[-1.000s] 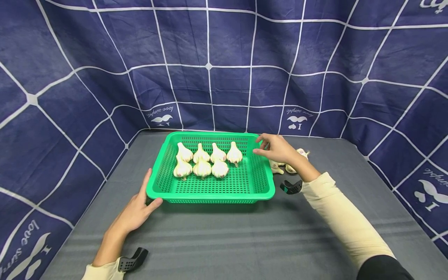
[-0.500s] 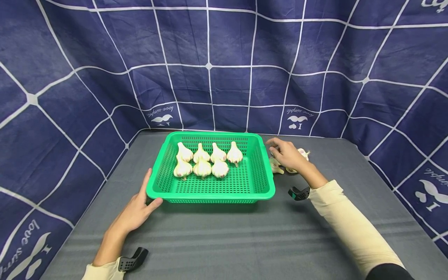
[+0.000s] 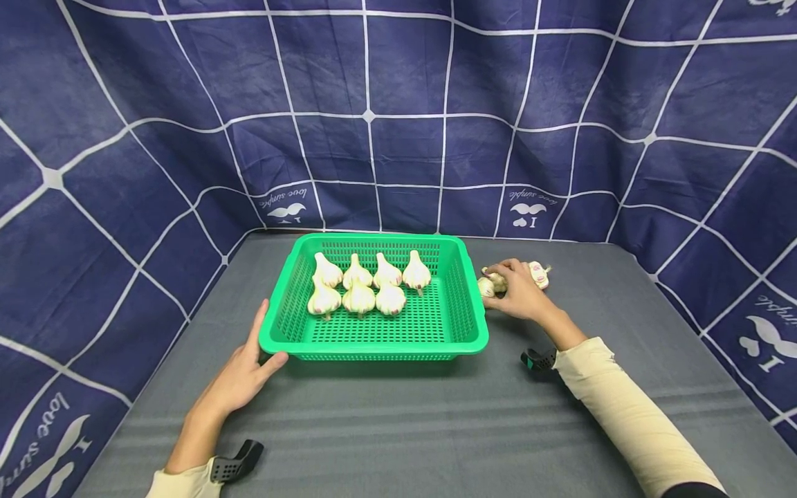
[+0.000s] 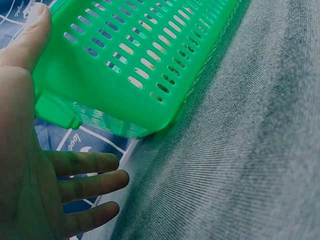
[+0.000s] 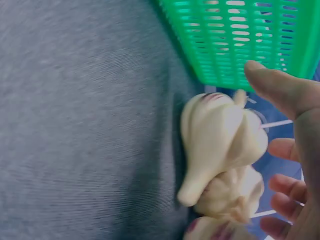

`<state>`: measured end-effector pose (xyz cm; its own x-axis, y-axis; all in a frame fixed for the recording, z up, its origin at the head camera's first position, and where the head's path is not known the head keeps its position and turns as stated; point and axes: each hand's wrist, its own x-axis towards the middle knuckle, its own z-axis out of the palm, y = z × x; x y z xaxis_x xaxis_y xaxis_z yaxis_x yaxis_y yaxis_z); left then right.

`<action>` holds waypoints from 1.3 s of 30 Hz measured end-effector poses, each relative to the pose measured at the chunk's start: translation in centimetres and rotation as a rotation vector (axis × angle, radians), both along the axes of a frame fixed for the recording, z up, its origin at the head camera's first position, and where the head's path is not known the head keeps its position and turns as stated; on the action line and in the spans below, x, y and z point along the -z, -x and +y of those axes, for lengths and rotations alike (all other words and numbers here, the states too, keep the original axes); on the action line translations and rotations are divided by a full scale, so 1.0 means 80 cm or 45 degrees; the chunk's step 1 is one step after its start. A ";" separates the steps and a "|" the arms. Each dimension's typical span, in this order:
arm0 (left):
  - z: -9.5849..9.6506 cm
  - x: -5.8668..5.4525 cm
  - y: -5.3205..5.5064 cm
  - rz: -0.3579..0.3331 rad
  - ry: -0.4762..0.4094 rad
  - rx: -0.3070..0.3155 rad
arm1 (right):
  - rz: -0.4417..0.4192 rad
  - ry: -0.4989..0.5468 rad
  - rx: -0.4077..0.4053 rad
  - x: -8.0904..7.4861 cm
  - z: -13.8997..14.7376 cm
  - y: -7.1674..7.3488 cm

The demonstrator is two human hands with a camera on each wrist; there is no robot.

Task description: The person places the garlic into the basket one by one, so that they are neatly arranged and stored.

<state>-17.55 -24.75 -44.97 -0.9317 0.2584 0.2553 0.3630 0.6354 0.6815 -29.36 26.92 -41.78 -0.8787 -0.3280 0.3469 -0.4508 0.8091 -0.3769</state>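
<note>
A green plastic basket point(image 3: 373, 350) holds several white garlic bulbs point(image 3: 360, 299), set in two rows toward its left side. At its near left corner my left hand point(image 3: 239, 377) touches the rim, thumb and fingers extended; in the left wrist view, several fingers point(image 4: 90, 185) stand straight, clear of the wall. My right hand point(image 3: 523, 294) hovers at a small pile of garlic just right of the basket. In the right wrist view, thumb and bent fingers are spread on either side of the nearest garlic bulb point(image 5: 215, 135), with visible gaps to it.
Another garlic bulb point(image 3: 539, 274) lies beyond my right hand, partly hidden by it. Grey cloth point(image 3: 398, 422) covers the table. Dark blue curtains point(image 3: 405, 145) with white grid lines stand behind and on both sides.
My right hand has moved from above the basket's right rim outward and down to the loose garlic, its fingers spreading. The left hand and the bulbs in the basket stay put.
</note>
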 end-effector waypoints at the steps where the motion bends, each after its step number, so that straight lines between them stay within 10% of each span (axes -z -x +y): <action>1: 0.000 0.000 0.000 0.001 -0.002 0.000 | 0.007 0.001 0.008 0.003 0.000 0.000; 39: 0.000 -0.002 0.000 -0.006 -0.014 0.000 | 0.065 0.100 0.019 -0.007 0.002 -0.013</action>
